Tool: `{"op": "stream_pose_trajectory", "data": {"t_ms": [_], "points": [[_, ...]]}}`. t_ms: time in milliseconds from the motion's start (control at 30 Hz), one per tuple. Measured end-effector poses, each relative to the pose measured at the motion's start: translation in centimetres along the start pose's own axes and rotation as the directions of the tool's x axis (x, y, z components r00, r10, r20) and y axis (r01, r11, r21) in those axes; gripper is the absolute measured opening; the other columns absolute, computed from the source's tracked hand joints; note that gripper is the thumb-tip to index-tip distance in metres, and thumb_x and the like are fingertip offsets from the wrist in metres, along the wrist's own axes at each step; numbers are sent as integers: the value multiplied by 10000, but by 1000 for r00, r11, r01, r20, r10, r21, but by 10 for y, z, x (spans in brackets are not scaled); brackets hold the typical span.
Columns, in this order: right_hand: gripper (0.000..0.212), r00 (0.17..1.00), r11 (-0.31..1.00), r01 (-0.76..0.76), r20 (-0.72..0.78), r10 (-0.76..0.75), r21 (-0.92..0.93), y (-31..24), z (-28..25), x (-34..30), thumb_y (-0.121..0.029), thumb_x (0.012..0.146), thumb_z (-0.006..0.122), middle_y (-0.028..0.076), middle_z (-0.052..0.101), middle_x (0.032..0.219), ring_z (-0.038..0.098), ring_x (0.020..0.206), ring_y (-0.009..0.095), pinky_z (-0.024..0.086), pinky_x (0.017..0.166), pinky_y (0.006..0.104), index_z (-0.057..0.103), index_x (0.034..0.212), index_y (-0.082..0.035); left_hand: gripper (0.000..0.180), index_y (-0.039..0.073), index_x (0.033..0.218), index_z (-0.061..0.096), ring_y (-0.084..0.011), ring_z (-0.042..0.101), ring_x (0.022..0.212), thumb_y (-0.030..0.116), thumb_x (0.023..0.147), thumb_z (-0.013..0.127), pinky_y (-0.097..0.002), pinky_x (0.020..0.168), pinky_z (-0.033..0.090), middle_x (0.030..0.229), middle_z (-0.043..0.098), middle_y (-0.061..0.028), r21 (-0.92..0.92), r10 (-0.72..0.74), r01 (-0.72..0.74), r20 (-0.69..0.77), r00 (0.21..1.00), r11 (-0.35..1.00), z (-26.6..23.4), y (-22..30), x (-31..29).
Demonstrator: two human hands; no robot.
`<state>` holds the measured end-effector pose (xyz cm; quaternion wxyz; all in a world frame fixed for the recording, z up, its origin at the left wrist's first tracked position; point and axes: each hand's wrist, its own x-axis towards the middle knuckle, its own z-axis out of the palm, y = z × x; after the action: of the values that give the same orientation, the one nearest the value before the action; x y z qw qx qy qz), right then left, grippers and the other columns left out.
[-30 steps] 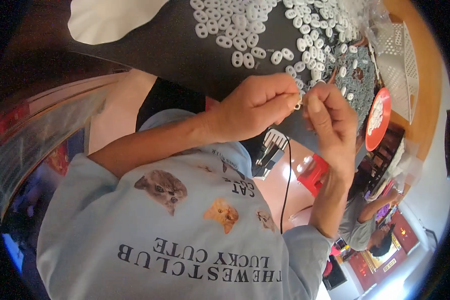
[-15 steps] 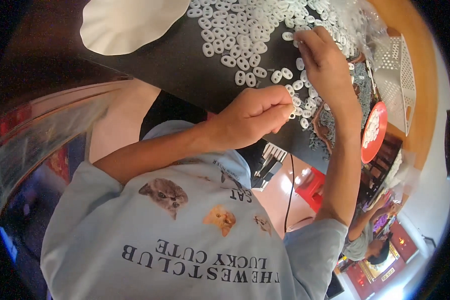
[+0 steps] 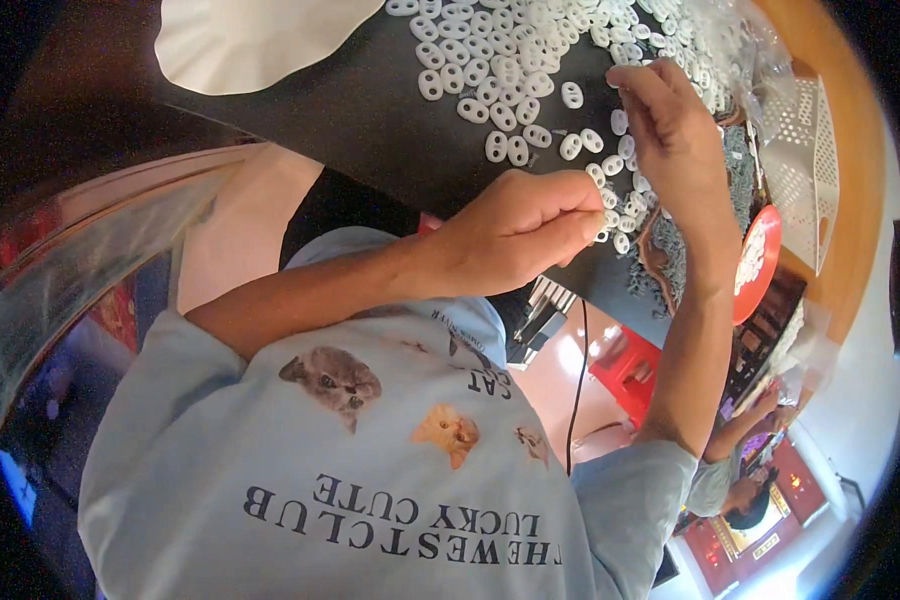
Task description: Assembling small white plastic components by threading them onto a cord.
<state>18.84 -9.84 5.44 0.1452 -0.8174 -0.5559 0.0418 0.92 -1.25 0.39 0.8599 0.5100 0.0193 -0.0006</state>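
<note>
My left hand [image 3: 525,228] is closed in a pinch near the table's front edge. A white oval two-hole plastic piece [image 3: 601,236] shows at its fingertips, mostly hidden by them. Farther right, my right hand [image 3: 678,125] reaches over the loose pieces. Its index finger points left, apart from the lower fingers, and nothing shows in its grasp. Just left of those fingertips a single white two-hole piece [image 3: 571,95] lies on the dark table [image 3: 390,130]. More such pieces [image 3: 460,45] spread out beyond.
A white scalloped dish [image 3: 255,40] stands at far left. Clear plastic bags [image 3: 760,50], a pile of grey bits [image 3: 670,255], a red plate [image 3: 758,262] of white pieces and a perforated white basket [image 3: 820,170] line the right. Another person [image 3: 730,490] sits at lower right.
The view has shifted slightly. One white piece near my right fingertips now lies farther from them, toward me. My left hand keeps its pinch.
</note>
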Motion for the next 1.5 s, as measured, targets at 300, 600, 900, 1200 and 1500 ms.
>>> {"op": "stream_pose_trajectory", "data": {"t_ms": [300,600,900,1200,1500], "points": [[154,998,995,16,59,-22,101,-11,1,2,-34,880,569,94,552,863,558,755,210,451,697,283,603,1029,-16,164,29,856,504,-42,410,619,152,961,475,-219,538,352,693,464,25,42,13,-13,12,1000,999,-1,2,-2],[256,990,994,-8,144,-8,106,-22,9,8,-19,831,613,92,551,891,571,812,222,460,720,291,582,1083,-44,153,4,832,522,-55,455,569,126,924,517,-252,498,384,608,504,-10,50,107,-105,-30,994,993,0,-7,0],[247,999,997,34,19,-35,75,-9,2,5,36,841,553,105,540,882,572,800,240,459,701,311,589,1065,-63,164,4,826,515,-60,468,576,134,925,514,-259,502,392,610,507,-16,73,102,-99,-36,994,992,-2,-3,-1],[169,998,997,66,-1,-66,-27,-4,16,11,-83,864,600,117,576,888,590,764,268,470,681,332,594,1027,-37,167,35,855,508,-49,416,603,158,961,467,-221,532,356,679,468,25,53,55,-56,19,998,997,-3,-6,3],[183,1000,999,-17,9,17,-32,-13,10,8,-119,867,605,142,578,890,589,780,299,466,698,350,597,1024,-26,163,36,873,513,-43,411,624,167,962,474,-213,532,343,715,474,20,39,48,-48,18,999,998,-3,-1,-1]]}}
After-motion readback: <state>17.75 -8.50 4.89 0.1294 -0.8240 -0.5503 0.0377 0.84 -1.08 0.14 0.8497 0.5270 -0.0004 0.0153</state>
